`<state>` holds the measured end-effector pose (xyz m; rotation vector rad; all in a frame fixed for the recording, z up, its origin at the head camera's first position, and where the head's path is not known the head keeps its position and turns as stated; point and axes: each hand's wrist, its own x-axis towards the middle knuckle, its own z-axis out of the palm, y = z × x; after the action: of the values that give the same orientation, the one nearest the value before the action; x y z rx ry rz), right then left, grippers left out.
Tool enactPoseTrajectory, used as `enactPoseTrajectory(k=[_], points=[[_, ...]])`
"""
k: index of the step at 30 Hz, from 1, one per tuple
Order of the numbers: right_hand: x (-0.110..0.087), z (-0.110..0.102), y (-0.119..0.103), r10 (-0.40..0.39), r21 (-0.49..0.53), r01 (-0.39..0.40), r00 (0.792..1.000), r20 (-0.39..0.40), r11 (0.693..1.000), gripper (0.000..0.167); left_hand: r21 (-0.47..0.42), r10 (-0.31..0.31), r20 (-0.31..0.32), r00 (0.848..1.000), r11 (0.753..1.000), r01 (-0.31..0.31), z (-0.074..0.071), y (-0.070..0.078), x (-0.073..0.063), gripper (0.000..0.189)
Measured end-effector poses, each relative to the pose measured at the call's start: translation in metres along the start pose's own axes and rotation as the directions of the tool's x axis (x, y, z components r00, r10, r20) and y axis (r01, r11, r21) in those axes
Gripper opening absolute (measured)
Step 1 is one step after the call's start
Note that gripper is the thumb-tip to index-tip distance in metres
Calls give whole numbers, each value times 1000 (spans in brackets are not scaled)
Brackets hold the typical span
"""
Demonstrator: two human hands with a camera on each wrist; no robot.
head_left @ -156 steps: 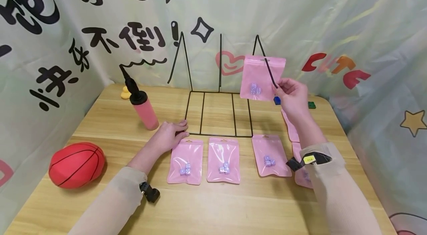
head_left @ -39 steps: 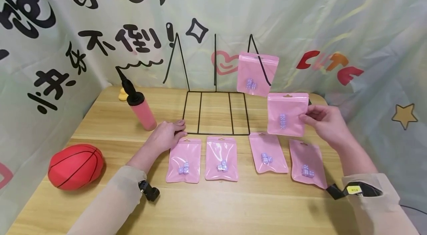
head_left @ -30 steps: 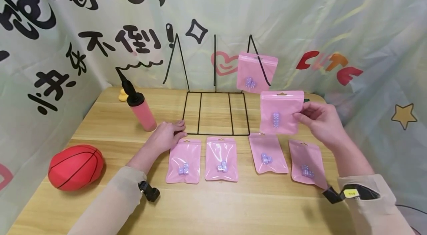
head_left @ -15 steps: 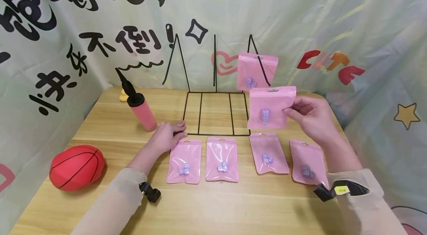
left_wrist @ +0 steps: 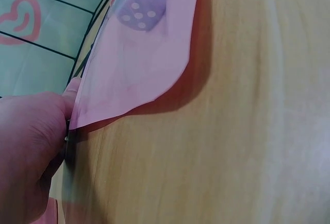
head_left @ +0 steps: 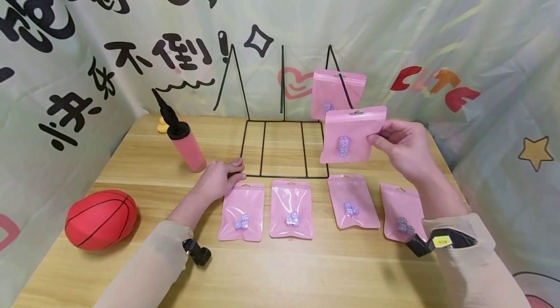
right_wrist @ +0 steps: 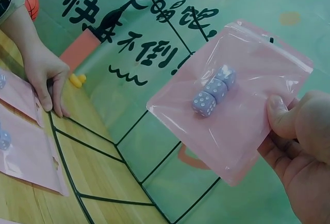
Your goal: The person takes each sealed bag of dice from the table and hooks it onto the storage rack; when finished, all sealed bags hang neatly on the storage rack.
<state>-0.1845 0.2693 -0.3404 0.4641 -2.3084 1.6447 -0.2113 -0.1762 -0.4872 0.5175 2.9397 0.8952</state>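
My right hand (head_left: 404,145) pinches a pink zip bag (head_left: 353,133) by its right edge, with purple dice (right_wrist: 212,91) stacked in a row inside. The bag is held up in front of the right hook of a black wire display rack (head_left: 284,176), its top edge overlapping that hook's tip in the head view. Another pink bag (head_left: 319,89) hangs on the same hook, farther back. My left hand (head_left: 218,179) holds the rack's front left corner between thumb and fingers, low at the table. The rack's middle and left hooks carry nothing.
Several pink dice bags lie in a row before the rack, among them the leftmost bag (head_left: 241,206) and the rightmost bag (head_left: 402,206). A pink hand pump (head_left: 189,147), a red basketball (head_left: 101,219) and a yellow duck (head_left: 162,126) stand left. A printed curtain (head_left: 393,16) hangs behind.
My right hand has hung one bag on the right hook, taken up another and brought it left and upward to the hook's front. The left hand stays at the rack's corner.
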Motion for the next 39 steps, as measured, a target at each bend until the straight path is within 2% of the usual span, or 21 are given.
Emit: enactPoseTrajectory(k=[10, 19, 26, 33, 39], points=[[8, 8, 3, 36, 10, -36, 999, 13, 999, 10, -14, -4, -2, 1000, 1000, 4, -1, -1, 0, 39], [16, 14, 9, 74, -1, -74, 997, -16, 997, 11, -20, 0, -6, 1000, 1000, -1, 0, -1, 0, 38], [27, 18, 13, 89, 52, -87, 995, -33, 995, 9, -23, -1, -12, 1000, 1000, 0, 1, -1, 0, 38], [35, 22, 16, 101, 60, -97, 993, -67, 993, 3, -22, -16, -6, 1000, 1000, 16, 0, -1, 0, 39], [40, 26, 17, 127, 106, -117, 987, -95, 987, 6, -28, -13, -7, 1000, 1000, 13, 1, -3, 0, 38]])
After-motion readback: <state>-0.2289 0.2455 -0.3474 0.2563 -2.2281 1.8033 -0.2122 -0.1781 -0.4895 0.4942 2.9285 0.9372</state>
